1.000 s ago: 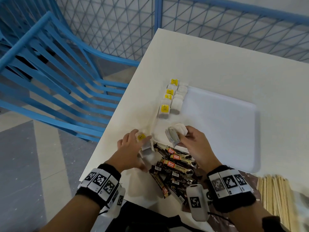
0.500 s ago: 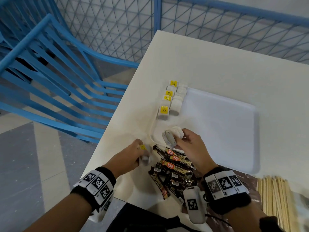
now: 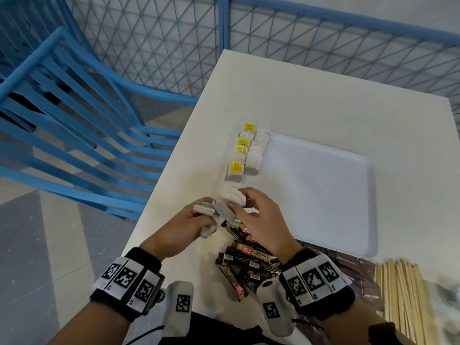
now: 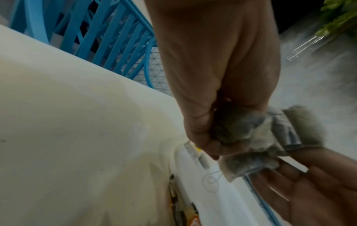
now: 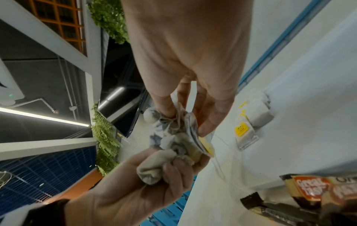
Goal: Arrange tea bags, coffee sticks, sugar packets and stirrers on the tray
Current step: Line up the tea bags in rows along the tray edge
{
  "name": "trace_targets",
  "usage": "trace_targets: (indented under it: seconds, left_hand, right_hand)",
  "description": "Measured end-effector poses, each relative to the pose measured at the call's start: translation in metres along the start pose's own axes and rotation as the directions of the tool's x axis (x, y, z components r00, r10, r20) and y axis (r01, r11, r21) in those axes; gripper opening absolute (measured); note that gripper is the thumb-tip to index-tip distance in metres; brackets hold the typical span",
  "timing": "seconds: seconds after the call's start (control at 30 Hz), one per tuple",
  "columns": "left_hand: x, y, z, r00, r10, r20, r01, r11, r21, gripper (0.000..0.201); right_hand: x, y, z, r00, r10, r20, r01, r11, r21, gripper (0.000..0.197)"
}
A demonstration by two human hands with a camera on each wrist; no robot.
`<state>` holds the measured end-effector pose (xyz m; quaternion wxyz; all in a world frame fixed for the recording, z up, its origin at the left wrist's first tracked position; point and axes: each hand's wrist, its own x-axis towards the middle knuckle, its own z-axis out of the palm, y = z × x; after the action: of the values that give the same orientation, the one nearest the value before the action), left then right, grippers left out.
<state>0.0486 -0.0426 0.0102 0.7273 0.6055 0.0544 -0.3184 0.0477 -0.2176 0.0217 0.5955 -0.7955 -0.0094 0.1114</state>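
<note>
Both hands meet over the near left corner of the white tray [image 3: 323,195], each holding a bunch of white tea bags [image 3: 224,207]. My left hand [image 3: 199,220] grips tea bags [image 5: 152,169] in its curled fingers. My right hand [image 3: 246,207] pinches other tea bags [image 5: 173,123] between thumb and fingers; a yellow tag [image 5: 207,146] hangs from them. A row of tea bags with yellow tags [image 3: 236,168] lies along the tray's left edge. Dark coffee sticks [image 3: 249,265] lie piled below the hands. Wooden stirrers [image 3: 403,300] lie at the bottom right.
The white table [image 3: 323,95] ends close to my left hand. A blue chair [image 3: 74,120] stands to the left and a blue mesh fence [image 3: 323,41] runs behind. A brown sheet [image 3: 348,265] lies under the tray's near edge.
My left hand picked tea bags off the table and rose to the right, joining the right hand, which has stayed near the tray's corner with its tea bags.
</note>
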Motion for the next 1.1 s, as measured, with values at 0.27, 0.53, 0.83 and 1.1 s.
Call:
trace_targets:
  seconds: [0.27,0.53,0.83,1.1]
  left_hand:
    - [0.007,0.016,0.003,0.978,-0.146,0.15,0.201,0.857,-0.474,0.031]
    - [0.019,0.016,0.015,0.97,-0.243,-0.032,0.183,0.805,-0.564,0.035]
    - [0.018,0.004,0.013,0.997,0.003,0.075,0.042,0.809,-0.586,0.072]
    - [0.013,-0.005,0.013,0.998,0.014,0.055,0.016,0.856,-0.517,0.041]
  right_hand:
    - [0.006,0.0,0.009,0.984,-0.15,-0.099,0.138,0.984,-0.116,0.018]
    - [0.005,-0.003,0.016,0.935,-0.354,0.0,0.341,0.901,-0.268,0.026]
    - [-0.005,-0.001,0.0,0.947,-0.284,0.154,0.313,0.923,-0.222,0.053]
    - [0.002,0.007,-0.004,0.978,0.203,-0.053,-0.207,0.973,-0.103,0.034]
